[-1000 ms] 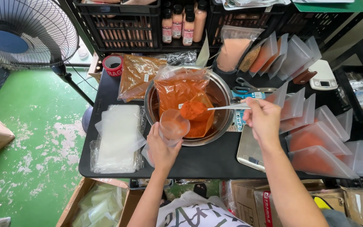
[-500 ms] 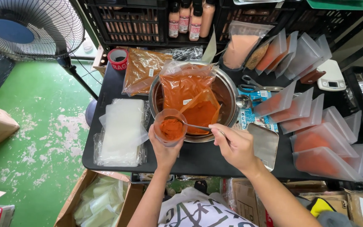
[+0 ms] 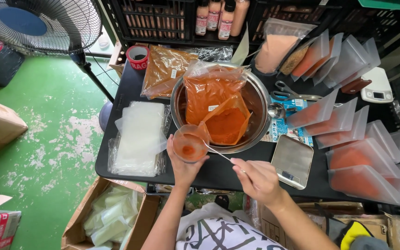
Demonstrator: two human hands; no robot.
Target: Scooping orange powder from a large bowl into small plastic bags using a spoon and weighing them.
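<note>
Orange-red powder sits in the small clear plastic bag [image 3: 189, 144], mouth held open by the left hand [image 3: 183, 163], fingers clenched round the bag from below, at the table's front edge just in front of the steel mixing bowl [image 3: 259, 107]. Right hand [image 3: 259, 179] pinches the handle end of a slim metal spoon [image 3: 217, 153]; its long axis runs up-left from that hand, w/ the scoop end right at the bag's rim. So the bag lies left & slightly ahead of the right hand; left hand is the nearer one, already on it.

Inside the bowl: a big open clear bag of orange powder [image 3: 215, 103], small white label on its face. Behind-left, a sealed brownish spice bag [image 3: 165, 69] w/ a white sticker, next to a red tape roll [image 3: 138, 57]. Left of bowl: stack of empty clear bags [image 3: 138, 137]. Right: rows of filled clear pouches [image 3: 362, 162], a flat steel scale [image 3: 292, 160], scissors [image 3: 289, 92].
</note>
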